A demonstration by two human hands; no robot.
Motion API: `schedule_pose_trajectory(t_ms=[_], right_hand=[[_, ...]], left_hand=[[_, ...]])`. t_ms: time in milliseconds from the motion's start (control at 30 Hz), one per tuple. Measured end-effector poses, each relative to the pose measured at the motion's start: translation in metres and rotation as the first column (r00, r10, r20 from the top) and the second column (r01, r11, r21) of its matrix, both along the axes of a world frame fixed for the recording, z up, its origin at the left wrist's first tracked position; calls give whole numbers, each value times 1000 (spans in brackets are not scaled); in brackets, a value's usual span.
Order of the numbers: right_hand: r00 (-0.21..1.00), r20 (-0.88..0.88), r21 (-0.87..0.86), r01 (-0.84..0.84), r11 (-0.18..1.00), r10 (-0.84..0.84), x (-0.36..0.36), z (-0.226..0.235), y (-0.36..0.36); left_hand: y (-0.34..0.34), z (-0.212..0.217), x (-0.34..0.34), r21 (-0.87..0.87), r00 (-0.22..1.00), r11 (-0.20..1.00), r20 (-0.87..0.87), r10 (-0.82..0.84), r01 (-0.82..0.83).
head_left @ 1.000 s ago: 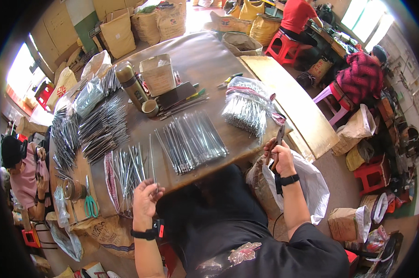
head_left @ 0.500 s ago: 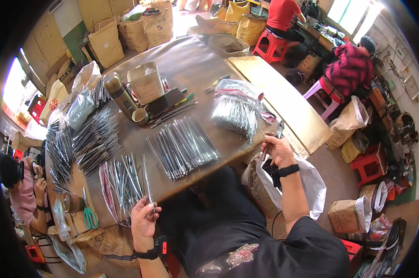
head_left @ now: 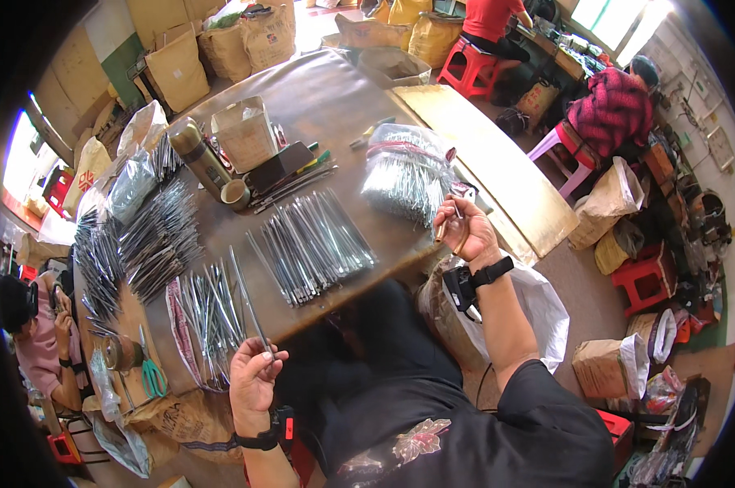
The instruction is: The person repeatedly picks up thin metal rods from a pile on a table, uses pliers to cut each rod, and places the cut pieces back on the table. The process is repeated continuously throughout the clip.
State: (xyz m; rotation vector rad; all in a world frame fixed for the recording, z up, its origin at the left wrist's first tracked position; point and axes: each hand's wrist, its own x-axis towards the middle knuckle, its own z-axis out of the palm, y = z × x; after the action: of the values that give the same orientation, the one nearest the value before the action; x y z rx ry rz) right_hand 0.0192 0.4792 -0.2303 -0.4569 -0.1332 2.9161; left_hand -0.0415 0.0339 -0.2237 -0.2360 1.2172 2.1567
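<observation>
1. Rod (head_left: 250, 299): slender, straight, grey metal. Its lower end sits in the left hand (head_left: 256, 378); its far end slants up and leftward, between the loose rods (head_left: 213, 317) and the flat row of rods (head_left: 315, 248).
2. Left hand, pose: thumb and forefinger pinch the rod; the other fingers curl toward the palm. A black strap (head_left: 258, 441) circles the wrist.
3. Right hand (head_left: 473, 232), pose: raised near the table's right corner, forearm angled upward, fingers wrapped about the smooth brown handles of the pliers (head_left: 463, 241). From where I stand I cannot tell how hard they are squeezed.
4. Flat row of rods: glossy, laid side by side, ends roughly level.
5. Loose rods: same slim form, fanned and crossing, left of the held piece.
6. Plastic bag (head_left: 408, 175): clear, crinkled, red-edged, packed with silvery rods; near the right hand.
7. Table (head_left: 302, 98): smooth brown surface with a dull sheen, supporting items 4 to 6.
</observation>
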Motion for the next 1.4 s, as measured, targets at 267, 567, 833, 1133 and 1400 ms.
schedule_pose_trajectory(t_ms=[267,567,833,1133,1400], right_hand=[[991,124,747,-130,652,55,25,44,-100],[985,84,818,-153,555,148,27,33,-188],[984,92,880,-153,450,155,28,28,-208],[965,134,910,-210,357,226,21,24,-225],[998,38,889,-14,458,-44,3,29,-217]], left_hand=[[28,7,18,-27,997,997,-17,-76,76],[50,14,38,-15,972,973,-54,-230,230],[43,10,42,-73,974,990,-186,-132,120],[39,7,38,-102,946,991,-304,-111,83],[23,7,30,-209,948,973,-277,-159,102]])
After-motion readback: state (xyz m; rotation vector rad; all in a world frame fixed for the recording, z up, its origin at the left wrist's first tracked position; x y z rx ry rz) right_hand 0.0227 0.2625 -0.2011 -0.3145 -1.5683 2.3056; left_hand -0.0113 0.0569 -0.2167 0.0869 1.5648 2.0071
